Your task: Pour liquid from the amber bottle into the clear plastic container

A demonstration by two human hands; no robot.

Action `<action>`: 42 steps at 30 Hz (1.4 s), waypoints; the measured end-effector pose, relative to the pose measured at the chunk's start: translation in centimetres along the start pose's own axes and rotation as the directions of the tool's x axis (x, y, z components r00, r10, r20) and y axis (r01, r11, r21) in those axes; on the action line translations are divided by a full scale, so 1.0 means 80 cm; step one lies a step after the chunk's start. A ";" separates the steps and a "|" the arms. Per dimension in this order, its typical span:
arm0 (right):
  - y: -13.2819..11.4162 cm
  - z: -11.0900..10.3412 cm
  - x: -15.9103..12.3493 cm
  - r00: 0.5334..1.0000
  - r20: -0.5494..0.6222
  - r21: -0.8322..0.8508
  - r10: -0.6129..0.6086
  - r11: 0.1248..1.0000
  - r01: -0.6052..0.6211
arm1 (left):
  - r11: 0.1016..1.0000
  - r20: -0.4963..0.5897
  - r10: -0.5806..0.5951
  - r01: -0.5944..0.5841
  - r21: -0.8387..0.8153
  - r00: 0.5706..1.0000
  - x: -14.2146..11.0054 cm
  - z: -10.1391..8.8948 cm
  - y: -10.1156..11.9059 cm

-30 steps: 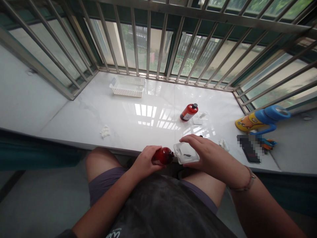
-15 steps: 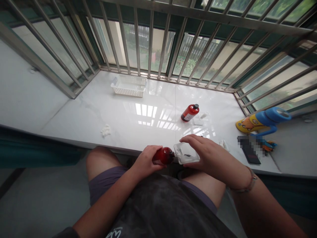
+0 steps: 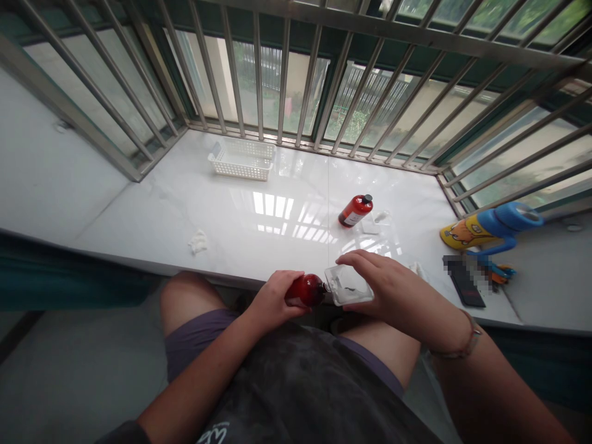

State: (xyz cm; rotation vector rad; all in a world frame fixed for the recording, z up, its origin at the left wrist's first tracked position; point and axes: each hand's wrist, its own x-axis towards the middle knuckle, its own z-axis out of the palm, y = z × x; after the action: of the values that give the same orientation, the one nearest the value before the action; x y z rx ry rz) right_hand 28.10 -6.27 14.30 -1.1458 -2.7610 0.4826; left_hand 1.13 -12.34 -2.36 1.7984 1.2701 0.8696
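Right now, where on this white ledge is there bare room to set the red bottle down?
The widest bare stretch of the ledge lies between the white basket, the crumpled tissue and the standing red bottle. The right end is crowded: blue and yellow toy, dark flat item, small clear bits beside that bottle.

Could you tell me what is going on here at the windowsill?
A seated person holds a red bottle in the left hand, tipped on its side with its neck against a small clear container held in the right hand, just over the near edge of the white sill. A second red bottle stands farther back on the sill, a white basket sits by the bars, and a blue and yellow toy lies to the right.
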 end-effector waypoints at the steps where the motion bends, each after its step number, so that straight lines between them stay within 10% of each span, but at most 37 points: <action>1: 0.000 0.000 0.000 1.000 0.000 0.001 -0.001 1.000 0.001 | 1.000 0.000 0.001 -0.001 0.001 1.000 0.000 0.000 0.000; 17: 0.009 0.032 -0.021 0.971 -0.093 0.332 0.219 0.927 -0.177 | 0.998 -0.055 -0.045 0.043 -0.040 0.997 -0.002 0.001 0.004; 31: 0.050 0.141 -0.043 0.769 -0.179 0.969 0.613 0.246 0.030 | 0.917 -0.105 -0.288 0.242 -0.315 0.952 0.011 -0.020 0.028; 38: 0.053 0.138 -0.041 0.746 -0.113 0.993 0.656 0.090 0.071 | 0.942 -0.208 -0.292 0.243 -0.230 0.933 0.023 -0.035 0.006; 42: 0.066 0.156 -0.039 0.678 -0.166 0.984 0.716 0.161 0.071 | 0.942 -0.260 -0.310 0.257 -0.217 0.915 0.038 -0.042 -0.005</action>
State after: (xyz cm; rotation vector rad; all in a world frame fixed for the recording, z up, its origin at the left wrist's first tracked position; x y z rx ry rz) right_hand 31.06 -8.03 0.82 -1.1743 -1.0136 1.3132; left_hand -1.04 -8.75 -0.76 1.3345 1.5414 1.0694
